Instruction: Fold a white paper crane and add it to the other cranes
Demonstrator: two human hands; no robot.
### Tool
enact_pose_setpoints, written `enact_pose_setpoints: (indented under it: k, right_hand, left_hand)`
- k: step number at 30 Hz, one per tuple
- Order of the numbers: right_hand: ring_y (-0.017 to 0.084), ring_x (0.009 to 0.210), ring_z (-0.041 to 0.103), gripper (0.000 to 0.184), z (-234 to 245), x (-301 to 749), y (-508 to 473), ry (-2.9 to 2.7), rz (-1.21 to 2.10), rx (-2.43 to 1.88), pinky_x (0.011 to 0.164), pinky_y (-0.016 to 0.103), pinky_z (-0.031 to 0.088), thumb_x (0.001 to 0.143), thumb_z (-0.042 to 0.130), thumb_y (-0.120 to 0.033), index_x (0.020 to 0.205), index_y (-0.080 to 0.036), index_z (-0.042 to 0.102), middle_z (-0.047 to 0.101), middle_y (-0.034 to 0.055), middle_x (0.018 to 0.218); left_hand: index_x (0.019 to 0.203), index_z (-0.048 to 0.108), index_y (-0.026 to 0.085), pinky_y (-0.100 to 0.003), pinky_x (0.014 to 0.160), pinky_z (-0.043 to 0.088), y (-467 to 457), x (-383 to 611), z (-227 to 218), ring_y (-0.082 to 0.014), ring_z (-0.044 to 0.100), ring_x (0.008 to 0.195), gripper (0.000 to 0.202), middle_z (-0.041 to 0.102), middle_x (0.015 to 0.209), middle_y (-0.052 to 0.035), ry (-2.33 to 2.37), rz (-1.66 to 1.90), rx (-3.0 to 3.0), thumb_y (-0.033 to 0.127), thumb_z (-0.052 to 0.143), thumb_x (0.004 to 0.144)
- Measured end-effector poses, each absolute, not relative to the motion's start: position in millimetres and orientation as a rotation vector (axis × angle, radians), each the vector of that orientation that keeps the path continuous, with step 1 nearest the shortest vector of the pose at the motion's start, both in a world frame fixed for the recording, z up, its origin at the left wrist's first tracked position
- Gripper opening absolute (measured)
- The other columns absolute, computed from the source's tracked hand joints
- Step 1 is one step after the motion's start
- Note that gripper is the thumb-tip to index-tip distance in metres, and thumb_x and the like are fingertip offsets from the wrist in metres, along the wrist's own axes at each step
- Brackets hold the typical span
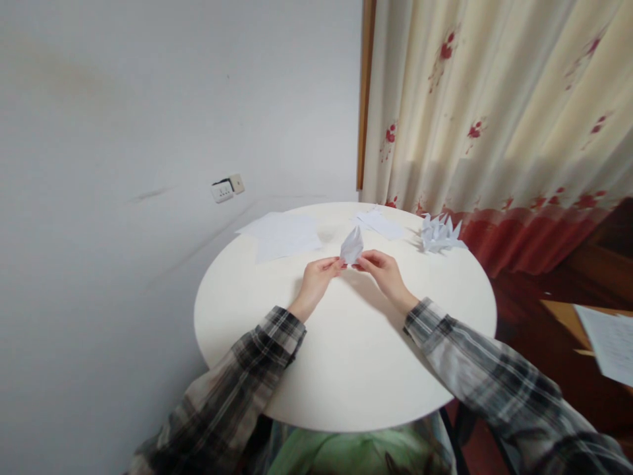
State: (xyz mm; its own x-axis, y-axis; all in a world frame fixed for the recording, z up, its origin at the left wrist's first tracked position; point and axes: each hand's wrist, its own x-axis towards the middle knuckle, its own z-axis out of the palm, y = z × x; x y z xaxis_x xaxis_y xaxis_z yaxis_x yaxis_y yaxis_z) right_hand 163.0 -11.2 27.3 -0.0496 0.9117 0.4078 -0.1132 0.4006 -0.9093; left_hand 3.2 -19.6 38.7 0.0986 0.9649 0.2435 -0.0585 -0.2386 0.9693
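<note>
A small piece of white folded paper (352, 245), diamond-like with a pointed top, is held up above the middle of the round white table (346, 369). My left hand (319, 280) pinches its lower left side between thumb and fingers. On the lower right side, my right hand (386, 272) grips it the same way. Both hands are closed on the paper, and their fingertips partly cover its bottom edge. The finer folds are too small to make out.
White paper sheets (287, 236) lie at the table's back left, smaller paper pieces (380, 224) at the back. A cluster of pointed folded-paper figures (439, 233) stands at the back right. A wall with a socket (222, 191) borders the left; a curtain (475, 132) hangs behind.
</note>
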Motion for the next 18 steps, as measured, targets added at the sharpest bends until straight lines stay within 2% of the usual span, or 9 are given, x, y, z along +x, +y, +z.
enact_pose_setpoints:
  k: [7,15,18]
  right_hand:
    - [0.012,0.063,0.053,0.018,28.5,160.1,-14.9,-1.271,0.988,-0.838,0.066,0.027,0.042,0.064,0.069,-0.033,0.067,-0.017,0.063,0.061,-0.0005,0.067]
    - [0.012,0.068,0.052,0.016,25.8,160.3,-12.9,-1.197,1.119,-0.820,0.068,0.026,0.039,0.060,0.071,-0.030,0.065,-0.016,0.064,0.063,0.0011,0.075]
    - [0.011,0.062,0.051,0.016,27.0,160.6,-13.9,-1.221,1.102,-0.847,0.065,0.026,0.038,0.060,0.070,-0.030,0.064,-0.016,0.064,0.061,-0.0005,0.066]
  left_hand:
    - [0.073,0.070,0.011,-0.025,0.070,0.043,-21.5,5.7,33.7,-0.0158,0.060,0.071,0.032,0.068,0.074,-0.0057,0.993,1.378,1.384,0.042,0.071,0.065]
    - [0.082,0.063,0.011,-0.025,0.072,0.047,-20.9,8.8,35.9,-0.0131,0.062,0.068,0.036,0.066,0.075,-0.0033,0.855,1.381,1.228,0.034,0.077,0.057]
    - [0.080,0.060,0.011,-0.025,0.071,0.047,-20.8,9.2,36.2,-0.0131,0.063,0.066,0.036,0.066,0.073,-0.0026,0.868,1.378,1.226,0.035,0.077,0.058]
